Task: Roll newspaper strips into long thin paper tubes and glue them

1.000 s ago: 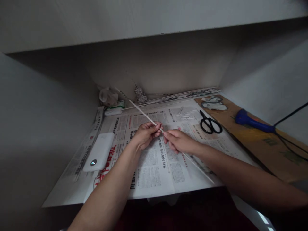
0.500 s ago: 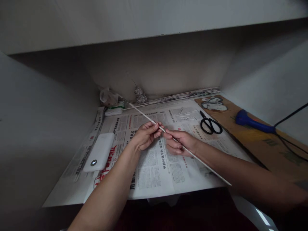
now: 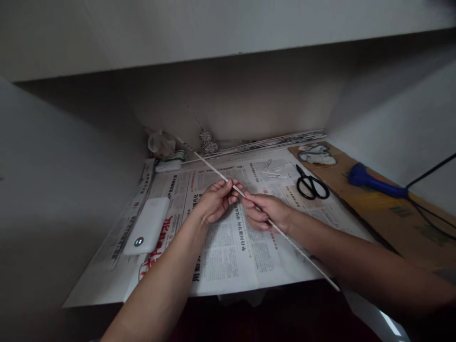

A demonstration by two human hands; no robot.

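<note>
A long, thin pale stick, apparently rolled paper (image 3: 213, 168), slants from the back left toward the front right above the newspaper (image 3: 221, 251). Near its middle, the thumb and fingers of my left hand (image 3: 218, 202) pinch it. Just to the right, my right hand (image 3: 267, 211) is closed on the same stick, with thumb and forefinger on top and the other fingers curled beneath. The two hands are close together. Past my right hand, the near end runs alongside my forearm.
Black-handled scissors (image 3: 311, 186) lie right of the hands, near small white pieces (image 3: 274, 172). A blue glue gun (image 3: 377, 181) rests on cardboard (image 3: 402, 223). At left sits a white power bank (image 3: 147, 225). Along the back wall lie several thin sticks (image 3: 270, 144) and a woven gourd-shaped piece (image 3: 207, 141).
The near end of the stick has dipped lower, and its far end now shows farther up and to the left. Both hands stay nearly in place with their grip kept.
</note>
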